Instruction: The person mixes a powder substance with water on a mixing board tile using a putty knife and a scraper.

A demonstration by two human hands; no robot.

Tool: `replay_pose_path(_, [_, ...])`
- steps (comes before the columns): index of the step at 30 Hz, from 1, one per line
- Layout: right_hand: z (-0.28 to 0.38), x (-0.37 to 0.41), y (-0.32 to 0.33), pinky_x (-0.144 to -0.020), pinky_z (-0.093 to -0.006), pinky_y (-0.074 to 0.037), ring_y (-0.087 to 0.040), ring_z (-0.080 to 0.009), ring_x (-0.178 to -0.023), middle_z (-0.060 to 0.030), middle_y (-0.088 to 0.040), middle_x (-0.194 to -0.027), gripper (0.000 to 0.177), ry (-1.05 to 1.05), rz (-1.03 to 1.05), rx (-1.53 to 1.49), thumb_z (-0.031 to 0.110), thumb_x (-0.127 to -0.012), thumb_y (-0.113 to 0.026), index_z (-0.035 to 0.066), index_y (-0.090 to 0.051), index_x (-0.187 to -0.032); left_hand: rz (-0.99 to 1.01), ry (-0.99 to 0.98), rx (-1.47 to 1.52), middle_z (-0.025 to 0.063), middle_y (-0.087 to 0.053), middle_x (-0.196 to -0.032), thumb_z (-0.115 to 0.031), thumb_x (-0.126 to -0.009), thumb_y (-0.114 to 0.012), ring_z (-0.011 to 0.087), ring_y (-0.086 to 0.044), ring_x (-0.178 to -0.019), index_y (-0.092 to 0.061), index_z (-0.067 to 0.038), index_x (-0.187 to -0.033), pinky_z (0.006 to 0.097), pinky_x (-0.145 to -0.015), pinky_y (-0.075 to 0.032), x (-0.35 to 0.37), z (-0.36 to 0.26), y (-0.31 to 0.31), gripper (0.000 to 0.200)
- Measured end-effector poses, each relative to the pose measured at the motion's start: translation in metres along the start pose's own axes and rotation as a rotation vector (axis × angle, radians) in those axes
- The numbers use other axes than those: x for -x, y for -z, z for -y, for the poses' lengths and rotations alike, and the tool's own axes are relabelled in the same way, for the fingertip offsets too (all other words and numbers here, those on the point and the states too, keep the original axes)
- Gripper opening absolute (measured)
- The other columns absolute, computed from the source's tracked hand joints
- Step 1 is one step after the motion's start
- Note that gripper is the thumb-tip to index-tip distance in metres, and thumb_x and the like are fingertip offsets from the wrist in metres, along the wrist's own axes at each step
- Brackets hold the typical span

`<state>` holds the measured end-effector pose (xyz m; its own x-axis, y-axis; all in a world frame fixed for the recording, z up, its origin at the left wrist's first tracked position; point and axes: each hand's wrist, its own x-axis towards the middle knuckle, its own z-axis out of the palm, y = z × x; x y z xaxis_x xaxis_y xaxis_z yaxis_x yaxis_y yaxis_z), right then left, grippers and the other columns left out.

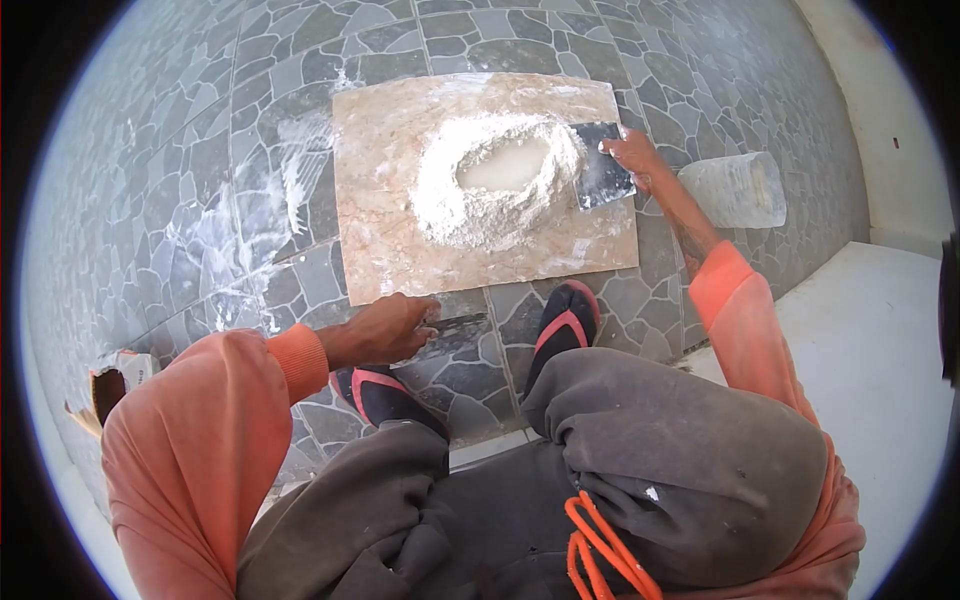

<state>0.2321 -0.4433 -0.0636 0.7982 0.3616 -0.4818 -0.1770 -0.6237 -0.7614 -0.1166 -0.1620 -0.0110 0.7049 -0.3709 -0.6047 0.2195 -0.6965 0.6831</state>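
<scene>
A ring of white powder (445, 205) lies heaped on a brown, tile-like board (375, 210). Whitish liquid (505, 165) pools in the hollow at its centre. My right hand (634, 160) grips a dark scraper (605, 185) smeared with white, its blade against the right side of the heap. Below the board's near edge, my left hand (393, 328) is closed around a second dark scraper (458, 336), seen at a slant over the floor tiles. Powder whitens the fingers of both hands.
A whitish translucent container (735, 190) lies on its side right of the board. White smears (235, 230) mark the stone-patterned floor (500, 55) at left. An opened carton (122, 378) stands at far left. My sandalled feet (567, 322) are close to the board's near edge.
</scene>
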Motion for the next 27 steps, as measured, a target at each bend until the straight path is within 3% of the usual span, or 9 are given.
replay_pose_path(6, [0.005, -0.01, -0.005, -0.072, -0.0316, -0.05, -0.061, -0.0158, -0.082, -0.0118, -0.067, -0.097, 0.045, 0.135, -0.035, 0.142, 0.012, -0.081, -0.063, -0.009, -0.057, -0.12, -0.008, -0.013, -0.014, 0.0298, -0.066, -0.085, -0.02, -0.088, -0.062, 0.0455, -0.065, -0.086, -0.057, 0.004, -0.119, 0.0502, -0.078, -0.05, 0.0, 0.0, 0.0, 0.039])
replay_pose_path(9, [0.031, 0.008, -0.012, -0.077, -0.0324, -0.049, -0.062, -0.0172, -0.086, -0.0127, -0.068, -0.098, 0.046, 0.231, -0.113, 0.35, 0.015, -0.079, -0.063, -0.008, -0.058, -0.119, -0.015, -0.014, -0.023, 0.0297, -0.066, -0.085, -0.02, -0.089, -0.062, 0.0452, -0.065, -0.086, -0.057, 0.004, -0.12, 0.0498, -0.078, -0.051, 0.0, 0.002, -0.001, 0.04])
replay_pose_path(12, [0.041, 0.013, -0.014, -0.084, -0.035, -0.047, -0.062, -0.0257, -0.096, -0.0206, -0.066, -0.107, 0.052, 0.232, -0.033, 0.292, 0.021, -0.076, -0.062, -0.005, -0.057, -0.121, -0.025, -0.027, -0.016, 0.0295, -0.065, -0.083, -0.02, -0.088, -0.063, 0.0454, -0.065, -0.083, -0.057, 0.004, -0.119, 0.0493, -0.076, -0.05, 0.001, 0.003, -0.002, 0.04])
replay_pose_path(18, [0.05, 0.012, -0.019, -0.097, -0.0394, -0.044, -0.058, -0.0384, -0.113, -0.0249, -0.062, -0.12, 0.056, 0.297, -0.035, 0.519, 0.028, -0.078, -0.062, 0.0, -0.054, -0.127, -0.071, -0.058, -0.004, 0.0292, -0.064, -0.078, -0.02, -0.088, -0.064, 0.0459, -0.064, -0.078, -0.058, 0.005, -0.114, 0.0489, -0.071, -0.05, 0.0, 0.008, -0.007, 0.037])
replay_pose_path(21, [0.056, 0.02, -0.024, -0.093, -0.0377, -0.046, -0.063, -0.0346, -0.107, -0.0263, -0.064, -0.114, 0.056, 0.381, -0.096, 0.584, 0.025, -0.08, -0.063, -0.004, -0.054, -0.126, -0.042, -0.045, 0.001, 0.0289, -0.064, -0.077, -0.02, -0.088, -0.064, 0.0458, -0.064, -0.077, -0.058, 0.005, -0.113, 0.0491, -0.071, -0.05, 0.0, 0.006, -0.004, 0.036])
replay_pose_path(24, [0.062, 0.022, -0.033, -0.099, -0.0394, -0.044, -0.058, -0.0383, -0.116, -0.029, -0.059, -0.122, 0.062, 0.293, -0.14, 0.715, 0.026, -0.081, -0.063, -0.006, -0.048, -0.132, -0.032, -0.045, -0.001, 0.0285, -0.064, -0.076, -0.02, -0.088, -0.064, 0.0457, -0.063, -0.076, -0.059, 0.003, -0.112, 0.0496, -0.07, -0.049, 0.0, 0.004, -0.003, 0.033])
replay_pose_path(27, [0.073, 0.028, -0.037, -0.101, -0.0403, -0.043, -0.055, -0.0398, -0.119, -0.0315, -0.056, -0.125, 0.066, 0.262, -0.053, 0.746, 0.025, -0.082, -0.063, -0.007, -0.044, -0.135, -0.051, -0.055, 0.0, 0.0286, -0.064, -0.076, -0.019, -0.088, -0.063, 0.046, -0.063, -0.077, -0.06, 0.002, -0.11, 0.0504, -0.071, -0.049, 0.001, 0.003, -0.003, 0.031])
